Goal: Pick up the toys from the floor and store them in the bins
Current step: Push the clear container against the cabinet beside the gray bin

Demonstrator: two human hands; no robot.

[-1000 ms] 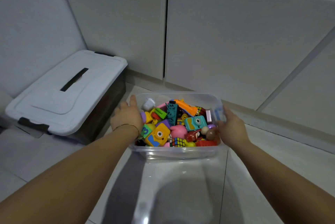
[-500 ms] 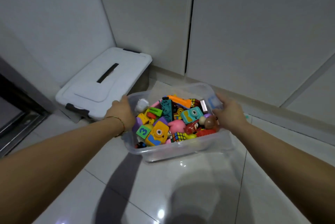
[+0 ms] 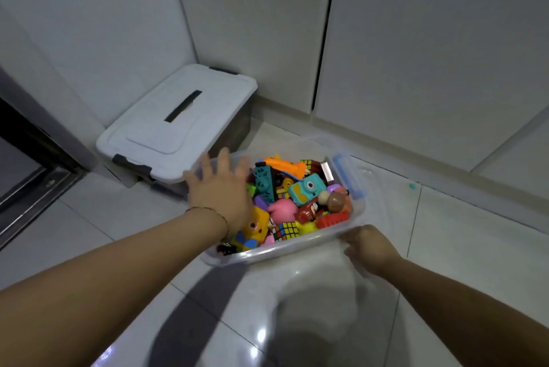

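Observation:
A clear plastic bin [image 3: 300,246] with a blue handle [image 3: 347,175] stands on the white floor tiles, filled with several colourful toys [image 3: 300,200], among them a teal toy camera, a pink figure and a puzzle cube. My left hand [image 3: 221,188] hovers over the bin's left end with its fingers spread and holds nothing. My right hand [image 3: 370,246] is at the bin's near right corner with its fingers curled; whether it touches the rim is unclear.
A dark storage box with a white lid [image 3: 178,126] stands just left of the bin, against the white cabinet doors [image 3: 416,39]. A dark door threshold [image 3: 26,182] runs along the far left. A small teal piece [image 3: 413,186] lies on the floor at right.
Both hands have let go of the bin's ends. My left hand opened and rose over the toys, and my right hand dropped back to the near right corner.

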